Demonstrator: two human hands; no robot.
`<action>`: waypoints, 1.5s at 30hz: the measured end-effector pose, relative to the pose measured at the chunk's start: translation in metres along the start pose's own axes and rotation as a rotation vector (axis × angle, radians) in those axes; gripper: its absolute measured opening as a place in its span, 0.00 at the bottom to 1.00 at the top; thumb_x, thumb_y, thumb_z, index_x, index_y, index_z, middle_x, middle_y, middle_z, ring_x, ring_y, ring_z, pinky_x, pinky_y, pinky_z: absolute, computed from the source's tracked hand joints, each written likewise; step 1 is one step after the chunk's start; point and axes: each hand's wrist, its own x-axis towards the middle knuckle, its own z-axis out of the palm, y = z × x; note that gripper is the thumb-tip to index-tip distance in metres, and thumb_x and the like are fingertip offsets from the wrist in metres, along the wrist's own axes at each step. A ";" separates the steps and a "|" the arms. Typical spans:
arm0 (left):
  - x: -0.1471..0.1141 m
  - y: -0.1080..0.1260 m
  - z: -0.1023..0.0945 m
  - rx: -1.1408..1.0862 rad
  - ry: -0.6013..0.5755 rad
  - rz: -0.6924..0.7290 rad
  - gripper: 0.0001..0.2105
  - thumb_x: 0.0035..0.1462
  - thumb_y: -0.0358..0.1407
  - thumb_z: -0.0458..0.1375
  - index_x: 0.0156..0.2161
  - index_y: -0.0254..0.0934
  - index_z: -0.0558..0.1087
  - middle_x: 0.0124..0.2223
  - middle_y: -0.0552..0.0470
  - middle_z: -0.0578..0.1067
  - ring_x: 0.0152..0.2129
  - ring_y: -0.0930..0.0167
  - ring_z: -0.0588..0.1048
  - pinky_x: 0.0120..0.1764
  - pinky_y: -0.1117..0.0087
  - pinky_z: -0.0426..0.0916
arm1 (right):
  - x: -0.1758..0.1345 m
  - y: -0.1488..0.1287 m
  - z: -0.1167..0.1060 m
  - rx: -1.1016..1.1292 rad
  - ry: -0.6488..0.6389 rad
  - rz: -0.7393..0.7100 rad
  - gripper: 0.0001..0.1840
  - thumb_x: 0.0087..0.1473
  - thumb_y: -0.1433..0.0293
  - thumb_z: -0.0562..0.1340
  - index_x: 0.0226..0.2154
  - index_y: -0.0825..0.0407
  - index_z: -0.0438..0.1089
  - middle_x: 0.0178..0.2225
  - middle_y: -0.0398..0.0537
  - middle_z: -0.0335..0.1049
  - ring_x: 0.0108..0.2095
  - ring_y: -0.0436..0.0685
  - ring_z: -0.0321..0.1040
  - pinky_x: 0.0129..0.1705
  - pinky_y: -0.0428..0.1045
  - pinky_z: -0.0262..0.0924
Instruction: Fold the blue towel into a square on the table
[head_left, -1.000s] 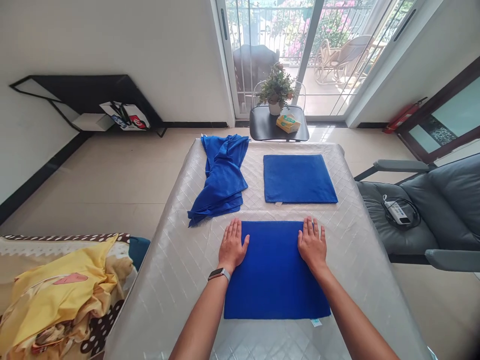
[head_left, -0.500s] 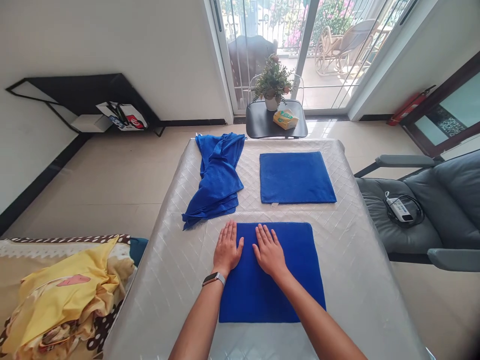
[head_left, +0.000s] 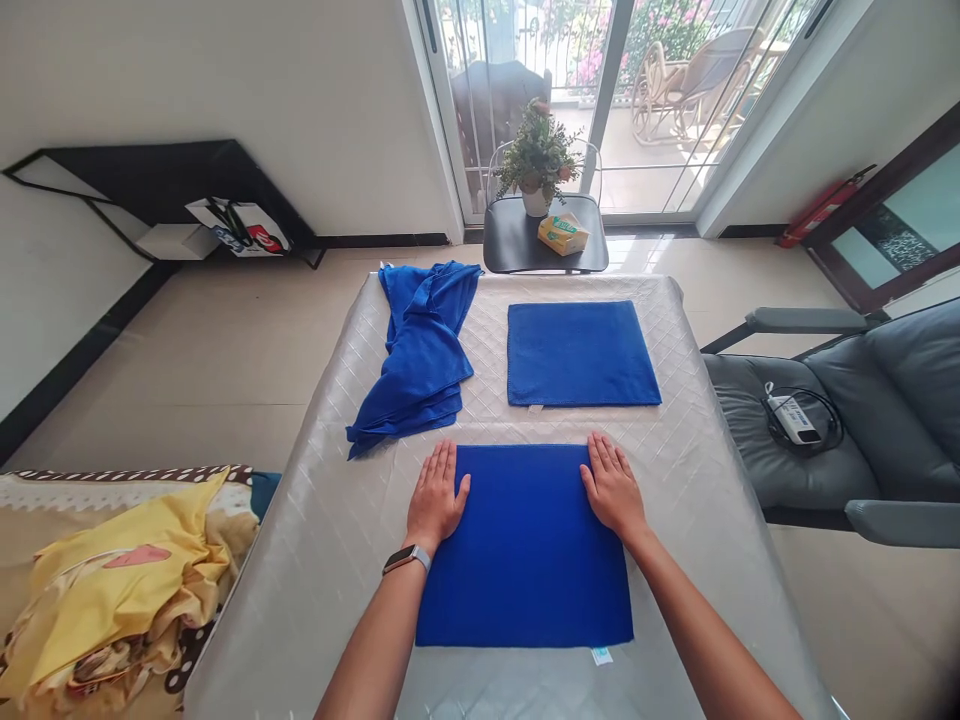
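Cloth (head_left: pixel 525 560), blue, lies flat on the near part of the quilted surface (head_left: pixel 720 500). Left hand (head_left: pixel 435 502) and right hand (head_left: pixel 613 492) rest palm-down over its side edges near the far corners, fingers straight, thumbs spread, gripping nothing. Smoothing it well likely calls for even, light pressure outward, without dragging the edges askew. Beyond lie one crumpled cloth (head_left: pixel 427 350), left, and one far cloth (head_left: pixel 581 355), flat, right: three cloths, two hands.
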 end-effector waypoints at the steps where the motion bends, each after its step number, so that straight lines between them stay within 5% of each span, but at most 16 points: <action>1: 0.000 0.000 0.000 0.000 -0.002 -0.001 0.33 0.69 0.44 0.42 0.72 0.36 0.36 0.73 0.43 0.48 0.69 0.61 0.49 0.68 0.52 0.52 | 0.000 -0.001 0.000 0.002 0.000 0.004 0.33 0.70 0.61 0.41 0.71 0.54 0.37 0.71 0.50 0.42 0.71 0.56 0.38 0.71 0.58 0.38; 25: 0.000 -0.001 0.001 -0.002 -0.011 -0.011 0.33 0.69 0.45 0.42 0.72 0.37 0.34 0.73 0.43 0.47 0.69 0.61 0.48 0.68 0.51 0.52 | 0.001 -0.008 -0.006 0.029 0.055 0.052 0.34 0.69 0.61 0.40 0.72 0.52 0.29 0.71 0.51 0.43 0.71 0.60 0.38 0.70 0.62 0.36; 29: 0.000 -0.001 0.001 0.005 -0.022 -0.010 0.33 0.69 0.45 0.42 0.72 0.37 0.35 0.73 0.44 0.47 0.70 0.61 0.48 0.68 0.51 0.52 | 0.003 -0.053 -0.014 0.093 0.141 0.109 0.35 0.69 0.63 0.41 0.71 0.56 0.27 0.71 0.57 0.44 0.72 0.64 0.36 0.70 0.65 0.37; 34: 0.000 -0.001 0.000 0.018 -0.015 -0.003 0.33 0.69 0.44 0.43 0.72 0.34 0.37 0.73 0.41 0.48 0.70 0.61 0.48 0.68 0.51 0.52 | 0.004 -0.146 -0.001 0.282 0.097 -0.123 0.37 0.69 0.65 0.46 0.71 0.53 0.26 0.71 0.54 0.43 0.71 0.63 0.39 0.69 0.64 0.38; 37: 0.000 -0.001 0.001 0.025 -0.013 0.011 0.33 0.69 0.44 0.43 0.72 0.33 0.37 0.73 0.40 0.48 0.69 0.60 0.48 0.67 0.51 0.52 | 0.000 -0.170 0.014 0.312 0.062 -0.166 0.37 0.69 0.63 0.47 0.71 0.53 0.27 0.71 0.53 0.42 0.71 0.63 0.40 0.69 0.63 0.40; 40: 0.000 -0.001 0.000 0.031 -0.017 0.010 0.33 0.69 0.44 0.43 0.72 0.34 0.35 0.73 0.41 0.48 0.70 0.61 0.48 0.67 0.51 0.52 | -0.007 -0.155 0.018 0.264 0.042 -0.162 0.37 0.69 0.62 0.48 0.71 0.53 0.30 0.71 0.52 0.41 0.71 0.62 0.39 0.70 0.62 0.38; 45: 0.000 0.001 -0.003 0.021 -0.036 -0.016 0.33 0.70 0.44 0.42 0.72 0.36 0.35 0.73 0.43 0.47 0.70 0.62 0.47 0.68 0.51 0.52 | -0.020 -0.076 0.006 0.108 0.050 -0.099 0.37 0.69 0.62 0.47 0.71 0.52 0.29 0.71 0.52 0.41 0.71 0.63 0.38 0.70 0.64 0.34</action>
